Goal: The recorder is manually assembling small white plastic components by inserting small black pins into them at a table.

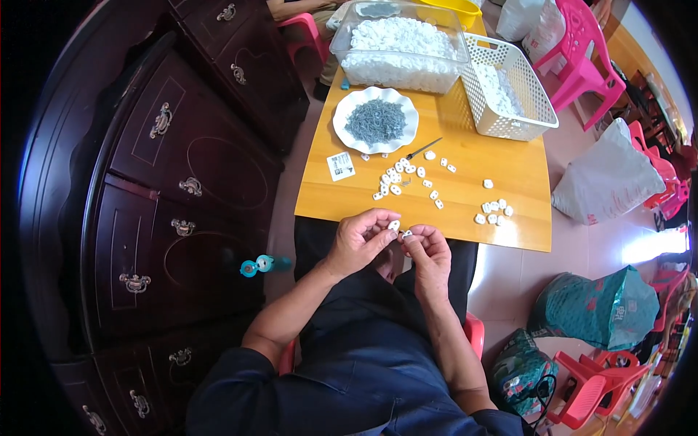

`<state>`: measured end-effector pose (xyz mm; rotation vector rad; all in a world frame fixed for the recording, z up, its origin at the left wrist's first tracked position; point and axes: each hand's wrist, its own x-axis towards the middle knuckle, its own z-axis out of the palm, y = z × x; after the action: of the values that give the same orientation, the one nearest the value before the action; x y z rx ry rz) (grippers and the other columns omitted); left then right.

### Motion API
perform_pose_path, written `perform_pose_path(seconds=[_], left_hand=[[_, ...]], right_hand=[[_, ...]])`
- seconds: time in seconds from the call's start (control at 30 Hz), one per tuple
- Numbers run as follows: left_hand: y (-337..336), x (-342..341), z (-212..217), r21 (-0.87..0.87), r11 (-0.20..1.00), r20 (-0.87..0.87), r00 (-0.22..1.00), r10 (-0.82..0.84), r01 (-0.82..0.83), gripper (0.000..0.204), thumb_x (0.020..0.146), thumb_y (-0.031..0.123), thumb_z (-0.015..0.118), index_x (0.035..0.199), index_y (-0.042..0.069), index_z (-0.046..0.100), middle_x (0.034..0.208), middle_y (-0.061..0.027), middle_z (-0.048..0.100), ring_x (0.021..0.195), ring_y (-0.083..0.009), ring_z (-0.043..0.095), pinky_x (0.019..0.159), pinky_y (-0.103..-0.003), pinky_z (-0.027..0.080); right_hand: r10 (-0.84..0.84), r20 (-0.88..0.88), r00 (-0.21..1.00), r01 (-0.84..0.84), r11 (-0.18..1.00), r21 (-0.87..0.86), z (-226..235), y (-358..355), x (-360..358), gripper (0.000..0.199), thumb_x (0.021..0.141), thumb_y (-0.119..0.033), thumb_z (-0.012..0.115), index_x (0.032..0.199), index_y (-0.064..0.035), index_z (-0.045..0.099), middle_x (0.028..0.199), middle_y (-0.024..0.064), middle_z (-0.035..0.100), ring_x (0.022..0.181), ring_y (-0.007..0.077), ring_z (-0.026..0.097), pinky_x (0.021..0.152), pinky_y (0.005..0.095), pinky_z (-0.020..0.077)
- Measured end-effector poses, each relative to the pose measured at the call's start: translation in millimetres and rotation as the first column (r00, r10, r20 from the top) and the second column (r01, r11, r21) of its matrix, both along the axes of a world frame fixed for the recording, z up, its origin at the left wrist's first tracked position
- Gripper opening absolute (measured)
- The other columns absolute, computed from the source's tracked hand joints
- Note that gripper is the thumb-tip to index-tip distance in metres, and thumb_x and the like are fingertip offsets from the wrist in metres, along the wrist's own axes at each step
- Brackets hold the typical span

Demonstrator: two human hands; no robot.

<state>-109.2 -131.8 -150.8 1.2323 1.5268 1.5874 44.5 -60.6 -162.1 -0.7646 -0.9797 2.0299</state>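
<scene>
Just off the table's near edge, my left hand (356, 243) pinches a small white plastic piece (393, 225) with dark holes between thumb and fingers. Close beside it, my right hand (432, 263) has its fingertips closed on a second small white piece (407, 234). Whether the two pieces touch is too small to tell. Beyond my hands lies a loose group of similar white pieces (395, 177), and a smaller cluster (493, 207) sits to the right. A thin dark pointed tool (424, 148) rests near the group. A scalloped white plate (340, 135) holds a heap of thin grey parts.
At the table's (320, 196) far end stand a clear bin (465, 54) of white pieces, a white perforated basket (527, 131) and a yellow basin (469, 14). A printed white card (340, 166) lies left. Dark cabinets (211, 174) line the left; sacks (607, 174) and pink chairs (582, 62) stand right.
</scene>
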Motion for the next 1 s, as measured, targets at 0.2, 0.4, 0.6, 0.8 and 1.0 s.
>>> perform_pose_path(seconds=[0.2,0.4,0.6,0.8,1.0], left_hand=[[-3.1,-3.2,-3.0,0.017,1.0,-0.058,0.998,-0.012,0.013,0.025,0.094,0.0,0.07,0.119,0.0,0.069,0.091,-0.0031,0.072,0.077,-0.0061,0.066,0.071,-0.021,0.055],[-1.4,-3.7,-1.3,0.028,0.999,-0.095,0.995,-0.027,0.03,0.025,0.091,-0.002,0.073,0.117,0.0,0.071,0.093,-0.0042,0.072,0.077,-0.0075,0.067,0.071,-0.022,0.055],[-1.8,-4.9,-0.5,0.019,0.999,-0.12,0.992,-0.042,0.045,0.026,0.09,-0.002,0.075,0.115,-0.001,0.072,0.092,-0.0038,0.07,0.073,-0.0069,0.063,0.066,-0.022,0.052],[-1.8,-6.7,-2.2,0.033,0.998,-0.174,0.984,-0.042,0.048,0.025,0.087,-0.003,0.076,0.113,-0.001,0.073,0.09,-0.0032,0.069,0.071,-0.0073,0.061,0.065,-0.021,0.051],[-2.1,-9.4,-5.2,0.012,0.997,-0.218,0.973,-0.074,0.079,0.027,0.087,-0.003,0.076,0.113,0.001,0.074,0.088,-0.0026,0.067,0.073,-0.0083,0.061,0.065,-0.022,0.051]], right_hand=[[0.025,0.036,0.999,-0.025,1.0,0.016,-2.1,-1.6,0.4,0.015,0.097,0.001,0.065,0.112,-0.0009,0.062,0.09,0.0035,0.07,0.082,0.0084,0.063,0.078,0.0225,0.049],[0.025,0.034,0.999,-0.026,0.999,0.038,-5.2,0.0,1.5,0.015,0.098,0.001,0.064,0.112,-0.0001,0.061,0.091,0.0053,0.07,0.076,0.0068,0.064,0.064,0.0186,0.0505],[0.044,0.036,0.998,-0.045,0.999,0.021,-2.8,0.0,1.7,0.013,0.098,0.001,0.063,0.111,0.0006,0.06,0.087,0.007,0.07,0.061,0.0087,0.062,0.052,0.0215,0.0496],[0.045,0.067,0.997,-0.05,0.996,0.074,-0.4,-1.8,-0.7,0.011,0.1,0.001,0.061,0.111,0.0012,0.059,0.085,0.0079,0.07,0.054,0.0095,0.06,0.047,0.022,0.0477],[0.07,0.069,0.995,-0.074,0.995,0.068,-2.5,-2.5,-0.2,0.011,0.1,0.0,0.061,0.111,0.0023,0.059,0.084,0.0088,0.071,0.052,0.0102,0.06,0.046,0.022,0.0468]])
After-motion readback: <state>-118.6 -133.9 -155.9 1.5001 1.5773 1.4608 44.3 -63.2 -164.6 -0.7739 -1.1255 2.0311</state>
